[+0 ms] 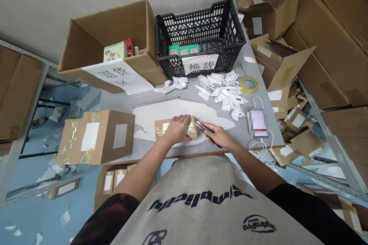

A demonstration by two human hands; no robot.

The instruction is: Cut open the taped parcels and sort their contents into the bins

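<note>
A small cardboard box [160, 132], sealed with clear tape, lies on a torn white sheet [146, 113] near the table's front edge. My left hand [177, 129] presses on its top, with the fingers wrapped over the far side and the thumb at the near edge. My right hand [217, 135] is closed around a black and red utility knife [207, 132]. The knife's tip is at the box's right end; whether it touches the cardboard I cannot tell.
A larger taped box [117, 136] stands left. Behind are an open carton [109, 26] and a black plastic crate [201, 42], both with small packages inside. Crumpled paper [227, 92], a tape roll [249, 84] and a phone [258, 123] with a cable lie right. Cardboard boxes [299, 118] pile beyond.
</note>
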